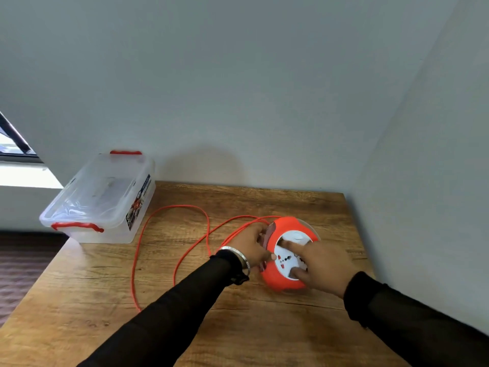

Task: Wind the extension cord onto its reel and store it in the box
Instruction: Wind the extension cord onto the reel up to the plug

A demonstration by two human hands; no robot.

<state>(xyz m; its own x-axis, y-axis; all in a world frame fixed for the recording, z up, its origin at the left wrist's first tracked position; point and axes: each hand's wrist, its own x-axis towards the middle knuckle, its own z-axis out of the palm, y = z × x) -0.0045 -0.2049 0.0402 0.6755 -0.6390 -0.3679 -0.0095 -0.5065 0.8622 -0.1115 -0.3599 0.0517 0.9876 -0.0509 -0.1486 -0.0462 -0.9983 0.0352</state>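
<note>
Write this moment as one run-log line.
stage: winding | left hand: on reel side | right hand: on reel face | cord: mostly loose | box: lidded

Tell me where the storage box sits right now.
The clear storage box sits at the wooden table's far left corner against the wall, left of the orange reel, with its lid on.

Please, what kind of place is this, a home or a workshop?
Probably an ordinary indoor room, perhaps at home; I cannot be sure. A wooden table stands in a corner of plain walls, with a window at the left and a clear plastic storage box on it.
</note>
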